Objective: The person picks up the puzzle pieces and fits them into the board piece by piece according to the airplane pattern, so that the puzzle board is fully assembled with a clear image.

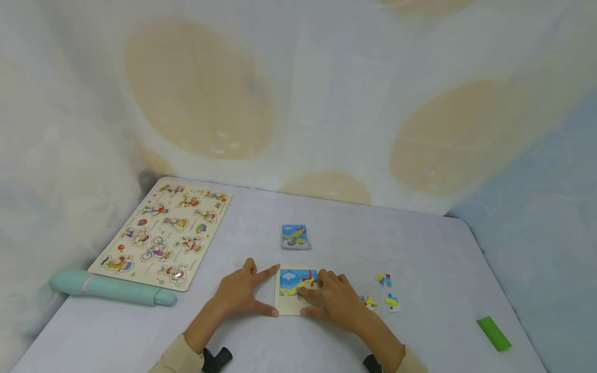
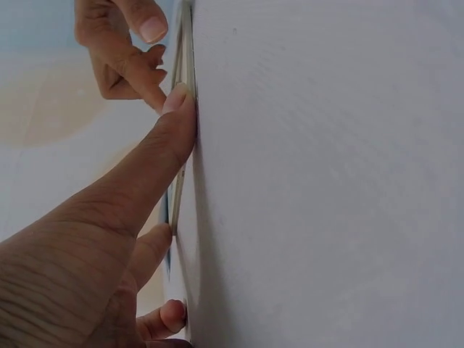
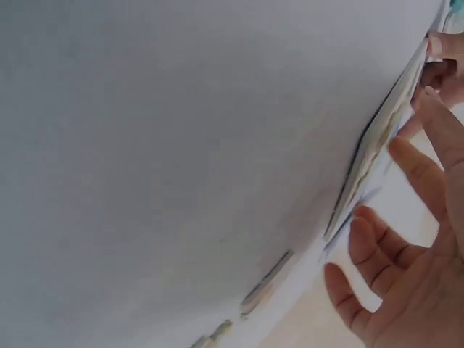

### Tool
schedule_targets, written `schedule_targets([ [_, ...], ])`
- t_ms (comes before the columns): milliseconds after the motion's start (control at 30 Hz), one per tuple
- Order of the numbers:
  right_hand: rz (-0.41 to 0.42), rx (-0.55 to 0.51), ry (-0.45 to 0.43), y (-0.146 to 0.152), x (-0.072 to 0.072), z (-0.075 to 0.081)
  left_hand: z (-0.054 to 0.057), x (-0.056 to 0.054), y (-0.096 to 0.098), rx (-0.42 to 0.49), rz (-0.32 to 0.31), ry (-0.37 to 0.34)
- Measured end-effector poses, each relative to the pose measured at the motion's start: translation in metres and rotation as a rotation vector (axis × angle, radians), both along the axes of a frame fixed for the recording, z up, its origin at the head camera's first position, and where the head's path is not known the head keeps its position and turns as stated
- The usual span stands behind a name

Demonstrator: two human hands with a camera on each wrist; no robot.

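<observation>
A small wooden puzzle board [image 1: 290, 305] lies in front of me, its upper part filled with blue and yellow puzzle pieces [image 1: 289, 277] and its lower part bare wood. My left hand [image 1: 238, 290] spans the board's left edge, with thumb and index finger stretched out to its two left corners. In the left wrist view the left thumb [image 2: 181, 101] presses on the board's edge. My right hand [image 1: 338, 300] is over the board's right side, its index fingertip on the yellow part of the picture and its thumb by the lower edge. The right hand hides the board's right part.
Several loose puzzle pieces [image 1: 393, 302] lie right of the board. Behind it is a small picture block [image 1: 295, 237]. A large peg puzzle [image 1: 170, 233] and a teal tube-shaped object [image 1: 116, 291] lie at left, a green strip [image 1: 494, 333] at far right. Patterned cloth [image 1: 326, 103] hangs behind the table.
</observation>
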State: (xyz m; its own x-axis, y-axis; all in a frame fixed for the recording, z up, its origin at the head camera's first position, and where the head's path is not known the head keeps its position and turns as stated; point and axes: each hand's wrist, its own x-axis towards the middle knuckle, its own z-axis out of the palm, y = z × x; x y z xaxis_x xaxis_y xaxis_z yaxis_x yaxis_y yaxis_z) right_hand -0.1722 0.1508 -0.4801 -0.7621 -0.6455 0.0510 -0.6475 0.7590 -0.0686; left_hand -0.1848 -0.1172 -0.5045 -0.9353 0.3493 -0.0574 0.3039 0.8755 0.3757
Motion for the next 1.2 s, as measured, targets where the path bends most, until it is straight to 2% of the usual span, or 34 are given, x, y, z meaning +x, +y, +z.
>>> schedule_targets([
  [200,-0.112,-0.146,-0.133,0.009,0.003,0.002,0.000,0.000,0.001,-0.003,0.003,-0.008],
  [500,-0.158,-0.291,-0.137,0.029,0.006,-0.001,0.001,0.001,0.000,-0.004,0.007,0.005],
  [800,-0.256,-0.338,-0.198,0.044,0.013,0.000,0.001,0.001,0.001,-0.004,0.014,-0.004],
  [1033,-0.265,-0.426,-0.270,0.065,0.015,0.003,0.002,0.001,0.001,-0.002,0.019,-0.006],
  [1200,-0.369,-0.419,-0.274,0.078,0.014,0.002,0.003,0.002,0.001,0.004,0.020,-0.001],
])
